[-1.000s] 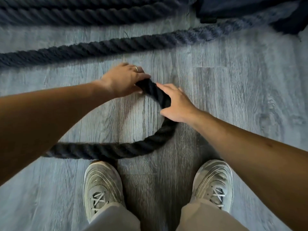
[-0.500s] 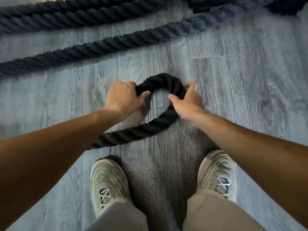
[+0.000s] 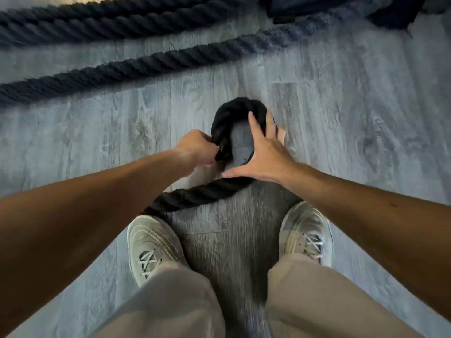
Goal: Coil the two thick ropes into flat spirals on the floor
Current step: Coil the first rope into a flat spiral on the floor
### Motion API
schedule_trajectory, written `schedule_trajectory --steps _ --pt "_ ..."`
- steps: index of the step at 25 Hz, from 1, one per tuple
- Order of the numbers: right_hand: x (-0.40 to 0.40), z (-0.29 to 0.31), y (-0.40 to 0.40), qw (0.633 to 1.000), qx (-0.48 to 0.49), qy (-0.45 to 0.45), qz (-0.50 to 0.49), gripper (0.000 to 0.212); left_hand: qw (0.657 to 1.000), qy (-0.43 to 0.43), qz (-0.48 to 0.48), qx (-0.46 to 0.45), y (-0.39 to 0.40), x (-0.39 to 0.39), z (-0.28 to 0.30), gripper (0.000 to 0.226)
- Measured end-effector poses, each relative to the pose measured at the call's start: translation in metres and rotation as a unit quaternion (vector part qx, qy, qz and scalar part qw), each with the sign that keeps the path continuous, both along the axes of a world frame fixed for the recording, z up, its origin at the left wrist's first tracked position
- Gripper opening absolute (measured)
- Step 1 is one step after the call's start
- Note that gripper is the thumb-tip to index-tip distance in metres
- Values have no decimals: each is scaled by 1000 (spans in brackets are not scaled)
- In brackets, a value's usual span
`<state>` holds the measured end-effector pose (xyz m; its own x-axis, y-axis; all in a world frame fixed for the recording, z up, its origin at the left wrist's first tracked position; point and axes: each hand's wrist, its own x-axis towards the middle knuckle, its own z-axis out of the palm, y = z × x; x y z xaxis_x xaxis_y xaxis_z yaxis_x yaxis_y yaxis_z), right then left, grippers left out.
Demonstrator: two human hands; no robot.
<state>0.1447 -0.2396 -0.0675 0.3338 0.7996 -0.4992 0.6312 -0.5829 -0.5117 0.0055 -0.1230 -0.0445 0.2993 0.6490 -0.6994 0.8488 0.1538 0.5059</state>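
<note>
A thick black rope (image 3: 227,113) is bent into a tight hook on the grey wood floor in front of my feet. My left hand (image 3: 197,147) is closed on the rope's end at the left of the bend. My right hand (image 3: 264,154) lies spread over the right side of the loop, fingers apart, pressing the rope against the floor. From under that hand the rope runs back to the left (image 3: 195,195) and passes under my left forearm. More thick dark rope (image 3: 151,64) lies stretched across the floor farther off.
Another stretch of thick rope (image 3: 97,25) crosses the top left. A dark object (image 3: 317,8) sits at the top right. My two pale sneakers (image 3: 151,245) (image 3: 305,230) stand on the floor just behind the loop. Bare floor (image 3: 366,118) spreads to the right.
The loop has been squeezed narrower. My left hand brought the rope's end down and inward. My right hand opened and flattened over the loop's right side.
</note>
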Motion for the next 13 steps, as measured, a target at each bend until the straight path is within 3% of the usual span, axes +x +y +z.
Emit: schedule_trajectory --steps 4,8,13 --pt "-5 -11 -14 998 -10 -42 -37 152 994 16 -73 -74 -17 18 3 22" --pt "4 -22 -27 990 85 -89 -75 115 996 -8 -65 -58 11 13 -1 16" --pt "-5 -28 -13 984 35 -156 -76 128 989 12 -122 -80 21 18 -8 13"
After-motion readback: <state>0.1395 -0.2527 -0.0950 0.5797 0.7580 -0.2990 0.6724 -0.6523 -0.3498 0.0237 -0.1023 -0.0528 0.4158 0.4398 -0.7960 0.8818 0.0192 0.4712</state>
